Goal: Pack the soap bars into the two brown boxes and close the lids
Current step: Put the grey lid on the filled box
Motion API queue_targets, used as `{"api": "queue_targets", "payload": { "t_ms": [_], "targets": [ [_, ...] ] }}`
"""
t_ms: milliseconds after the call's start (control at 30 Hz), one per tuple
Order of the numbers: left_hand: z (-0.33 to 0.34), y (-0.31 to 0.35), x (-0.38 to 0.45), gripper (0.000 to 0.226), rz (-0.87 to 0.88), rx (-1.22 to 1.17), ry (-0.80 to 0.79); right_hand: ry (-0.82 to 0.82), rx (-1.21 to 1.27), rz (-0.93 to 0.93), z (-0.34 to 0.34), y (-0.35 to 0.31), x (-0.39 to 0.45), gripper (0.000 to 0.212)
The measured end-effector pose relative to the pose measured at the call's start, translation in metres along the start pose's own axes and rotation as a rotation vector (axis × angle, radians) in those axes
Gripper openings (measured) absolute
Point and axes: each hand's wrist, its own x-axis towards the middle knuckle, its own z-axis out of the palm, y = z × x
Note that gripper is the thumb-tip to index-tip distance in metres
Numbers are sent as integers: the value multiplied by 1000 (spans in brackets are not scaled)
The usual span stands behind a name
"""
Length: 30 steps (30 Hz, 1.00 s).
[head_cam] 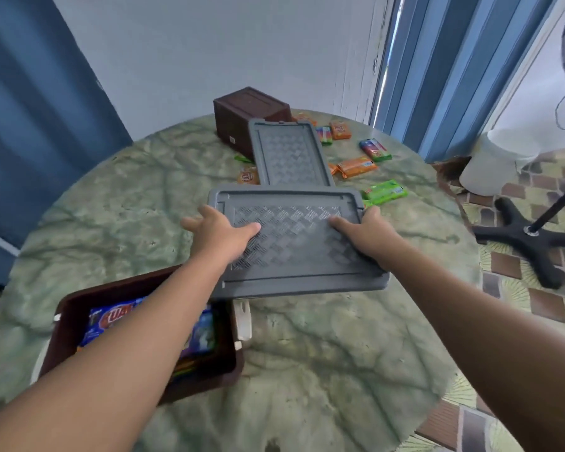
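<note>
Left hand: the left hand [217,231] grips the left edge of a grey lid [294,241], thumb lying on top, fingers spread past the rim.
Right hand: the right hand [369,234] clasps the lid's right edge, thumb on the patterned top.
Near box: an open brown box [224,360] at the table's near left, soap packets inside (blue wrappers showing).
Far box: a second brown box [238,120] lies tipped at the far edge, another grey lid [289,154] propped before it.
Loose soap: orange soap bars [356,166] and a green soap bar [385,190] scattered on the marbled table [323,353].
</note>
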Motion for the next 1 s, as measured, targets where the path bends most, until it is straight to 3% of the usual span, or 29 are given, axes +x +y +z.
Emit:
{"api": "queue_targets", "payload": {
  "t_ms": [333,600,767,1000],
  "targets": [
    [-123,-148,-20,145,-206,25,14,-182,-112,-203,126,-78,-87,75],
    [-148,-220,-30,137,-296,21,7,-179,-310,-224,186,-83,-129,87],
    [-142,-231,-28,128,-269,271,58,-99,-380,-185,196,-79,-145,86],
    [-127,-256,-38,118,-215,9,32,-76,-391,-175,198,-65,-150,90]
  ]
}}
